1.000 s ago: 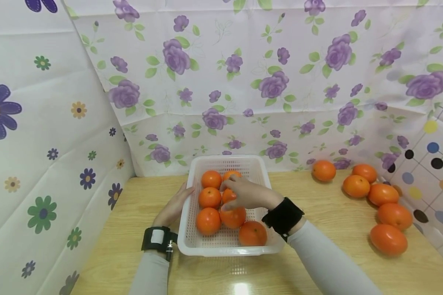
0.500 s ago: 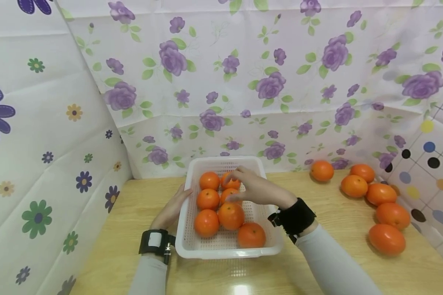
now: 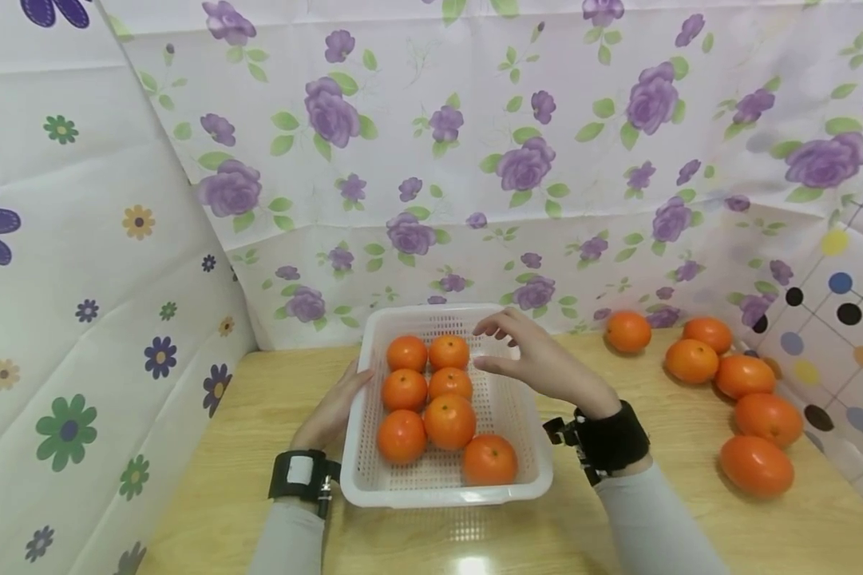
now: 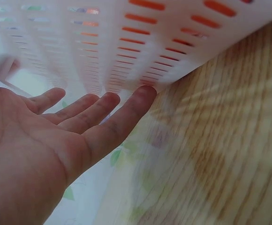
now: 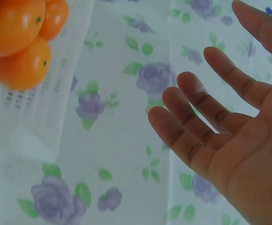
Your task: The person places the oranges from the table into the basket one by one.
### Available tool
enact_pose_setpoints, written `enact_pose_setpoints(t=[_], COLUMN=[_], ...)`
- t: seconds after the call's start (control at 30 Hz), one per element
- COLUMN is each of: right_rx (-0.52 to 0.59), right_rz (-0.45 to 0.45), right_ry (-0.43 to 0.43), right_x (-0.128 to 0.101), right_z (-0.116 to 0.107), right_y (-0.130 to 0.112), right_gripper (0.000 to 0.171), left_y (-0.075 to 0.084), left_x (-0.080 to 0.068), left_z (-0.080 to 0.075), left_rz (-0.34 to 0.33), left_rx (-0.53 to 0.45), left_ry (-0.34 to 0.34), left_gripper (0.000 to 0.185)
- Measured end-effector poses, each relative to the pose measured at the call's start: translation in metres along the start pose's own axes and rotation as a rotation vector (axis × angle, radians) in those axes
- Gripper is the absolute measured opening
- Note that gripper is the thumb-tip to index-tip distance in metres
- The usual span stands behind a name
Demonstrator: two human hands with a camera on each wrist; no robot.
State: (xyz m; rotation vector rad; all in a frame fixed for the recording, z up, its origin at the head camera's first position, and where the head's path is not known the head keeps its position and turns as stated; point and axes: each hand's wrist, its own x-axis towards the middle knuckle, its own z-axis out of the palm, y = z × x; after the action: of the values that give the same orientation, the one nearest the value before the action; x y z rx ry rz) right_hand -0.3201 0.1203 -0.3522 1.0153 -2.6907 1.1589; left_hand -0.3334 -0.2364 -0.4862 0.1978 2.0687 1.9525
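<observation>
The head camera looked forward and down from above, taking in the whole white basket (image 3: 445, 479) on the table (image 3: 208, 495). The left wrist camera sat very close behind the left fingers (image 4: 126, 112), facing the basket wall (image 4: 140, 47) just beyond them. The right wrist camera looked past the right fingers (image 5: 192, 122); basket and oranges (image 5: 21, 65) lay left of them, shared with the head view.

basket (image 3: 524, 415) centre on table (image 3: 230, 479) | seven oranges (image 3: 449, 421) inside | loose oranges (image 3: 750, 375) right
</observation>
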Motion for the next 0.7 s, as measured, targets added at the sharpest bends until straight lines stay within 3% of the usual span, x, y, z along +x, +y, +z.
enact_pose_setpoints(t=[0.4, 0.7], right_rx=[-0.037, -0.112], right_rz=[0.070, 0.083], right_ry=[0.150, 0.199], right_x=[-0.032, -0.049], right_z=[-0.007, -0.017], right_y=[0.030, 0.033], right_gripper=[0.038, 0.035], left_y=[0.001, 0.001], left_x=[-0.003, -0.002], left_z=[-0.001, 0.001], left_rz=[0.004, 0.003], left_rx=[-0.004, -0.003], left_ry=[0.003, -0.009], left_gripper=[0.068, 0.067])
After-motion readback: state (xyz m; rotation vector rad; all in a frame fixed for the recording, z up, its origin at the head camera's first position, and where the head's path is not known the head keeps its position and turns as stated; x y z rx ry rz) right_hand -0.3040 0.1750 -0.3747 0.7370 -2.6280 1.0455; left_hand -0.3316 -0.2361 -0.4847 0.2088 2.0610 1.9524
